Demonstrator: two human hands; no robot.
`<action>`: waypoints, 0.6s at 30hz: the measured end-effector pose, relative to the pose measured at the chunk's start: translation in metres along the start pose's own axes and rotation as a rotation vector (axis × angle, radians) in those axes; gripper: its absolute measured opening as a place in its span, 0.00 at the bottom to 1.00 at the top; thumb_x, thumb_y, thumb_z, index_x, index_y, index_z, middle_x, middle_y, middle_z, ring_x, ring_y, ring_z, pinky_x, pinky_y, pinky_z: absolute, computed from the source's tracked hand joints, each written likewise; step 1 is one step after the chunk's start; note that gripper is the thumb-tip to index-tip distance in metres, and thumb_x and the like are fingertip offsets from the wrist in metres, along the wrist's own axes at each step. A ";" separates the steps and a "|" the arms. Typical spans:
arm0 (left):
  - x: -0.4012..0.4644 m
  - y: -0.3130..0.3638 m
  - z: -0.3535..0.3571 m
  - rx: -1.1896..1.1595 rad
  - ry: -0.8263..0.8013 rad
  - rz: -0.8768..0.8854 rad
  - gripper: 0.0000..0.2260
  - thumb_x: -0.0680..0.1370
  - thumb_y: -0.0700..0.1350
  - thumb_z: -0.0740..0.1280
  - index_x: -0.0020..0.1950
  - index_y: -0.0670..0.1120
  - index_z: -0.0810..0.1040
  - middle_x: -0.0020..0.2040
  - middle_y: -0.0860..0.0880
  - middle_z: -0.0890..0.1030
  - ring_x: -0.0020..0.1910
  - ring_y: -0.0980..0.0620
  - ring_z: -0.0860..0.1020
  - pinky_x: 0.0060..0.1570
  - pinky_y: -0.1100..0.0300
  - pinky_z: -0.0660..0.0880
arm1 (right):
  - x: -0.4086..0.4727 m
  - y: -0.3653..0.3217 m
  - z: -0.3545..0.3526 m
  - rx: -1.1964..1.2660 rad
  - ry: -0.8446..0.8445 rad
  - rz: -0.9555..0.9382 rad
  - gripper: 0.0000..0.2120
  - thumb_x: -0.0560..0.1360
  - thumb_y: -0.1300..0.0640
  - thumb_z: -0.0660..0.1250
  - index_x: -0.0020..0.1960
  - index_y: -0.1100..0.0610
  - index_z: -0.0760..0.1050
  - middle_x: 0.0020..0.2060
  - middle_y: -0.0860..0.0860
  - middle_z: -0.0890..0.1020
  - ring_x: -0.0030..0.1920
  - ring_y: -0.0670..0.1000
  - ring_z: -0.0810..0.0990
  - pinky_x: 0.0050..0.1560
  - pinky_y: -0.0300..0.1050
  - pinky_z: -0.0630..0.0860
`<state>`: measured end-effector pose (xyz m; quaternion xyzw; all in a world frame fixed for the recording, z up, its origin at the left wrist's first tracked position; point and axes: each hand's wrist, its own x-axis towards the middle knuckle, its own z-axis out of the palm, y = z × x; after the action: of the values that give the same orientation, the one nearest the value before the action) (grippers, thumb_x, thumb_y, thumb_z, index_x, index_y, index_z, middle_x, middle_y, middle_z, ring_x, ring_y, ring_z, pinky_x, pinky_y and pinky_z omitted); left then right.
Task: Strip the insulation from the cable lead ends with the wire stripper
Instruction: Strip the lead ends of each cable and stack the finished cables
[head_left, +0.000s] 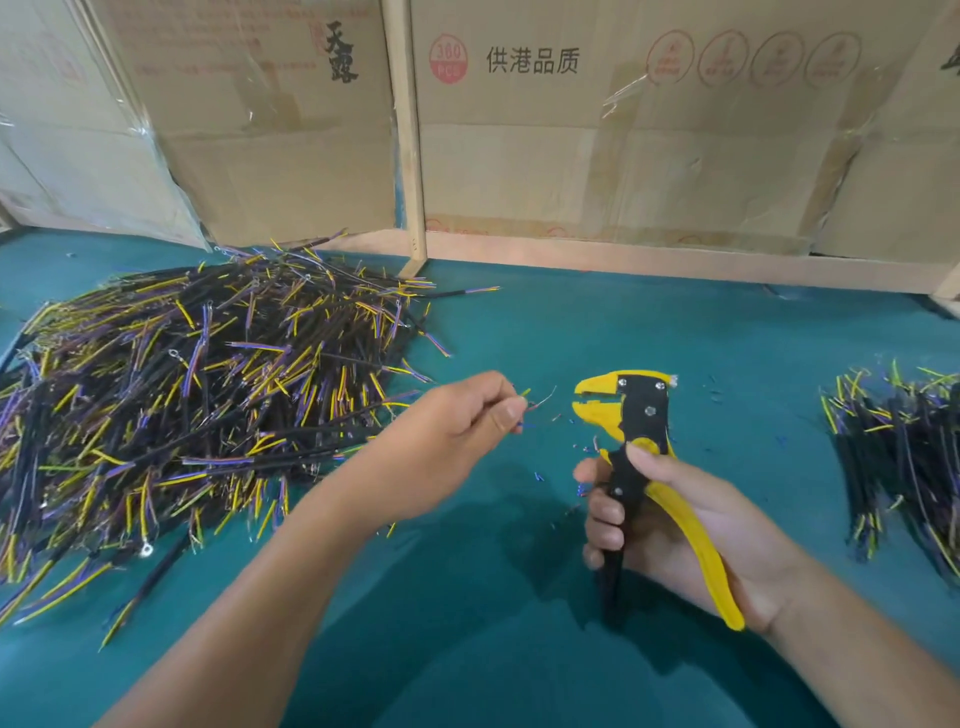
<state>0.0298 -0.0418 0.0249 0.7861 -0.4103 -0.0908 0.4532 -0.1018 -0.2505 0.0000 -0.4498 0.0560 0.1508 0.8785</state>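
Lead ends lined up just short of the stripper's mouth

Your left hand (457, 431) is pinching a cable (535, 408) so its thin lead ends poke out toward the yellow-and-black wire stripper (636, 452), near but not touching. Your right hand (670, 525) is curled around the handles (the stripper's jaws sit apart). Big cable pile (197, 395) on your left, smaller pile (904, 462) on your right, all on the green mat (519, 649).

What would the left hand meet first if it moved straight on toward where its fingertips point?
Probably the wire stripper's open yellow jaws: the left hand pinches lead ends pointing toward them, apart; depth is unclear.
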 end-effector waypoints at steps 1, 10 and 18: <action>0.000 0.001 0.000 -0.022 -0.011 -0.005 0.10 0.82 0.55 0.58 0.45 0.54 0.73 0.30 0.58 0.65 0.26 0.59 0.60 0.26 0.68 0.59 | 0.001 0.000 -0.001 0.015 0.017 -0.007 0.23 0.72 0.47 0.75 0.56 0.64 0.80 0.36 0.56 0.71 0.35 0.56 0.72 0.43 0.54 0.76; -0.004 0.006 -0.001 -0.003 -0.067 0.054 0.10 0.83 0.54 0.61 0.44 0.53 0.69 0.30 0.60 0.66 0.28 0.60 0.61 0.27 0.70 0.61 | 0.012 -0.001 -0.008 0.054 0.011 0.011 0.22 0.73 0.46 0.73 0.57 0.64 0.80 0.37 0.56 0.71 0.36 0.56 0.72 0.43 0.54 0.76; -0.004 0.009 0.005 0.050 -0.004 0.104 0.11 0.83 0.55 0.59 0.44 0.52 0.72 0.28 0.60 0.67 0.27 0.60 0.63 0.27 0.72 0.59 | 0.014 -0.001 -0.010 0.044 -0.012 0.012 0.24 0.71 0.46 0.75 0.57 0.63 0.79 0.37 0.56 0.72 0.36 0.56 0.73 0.44 0.55 0.77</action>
<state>0.0195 -0.0443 0.0283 0.7746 -0.4536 -0.0586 0.4369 -0.0877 -0.2567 -0.0085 -0.4291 0.0568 0.1572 0.8876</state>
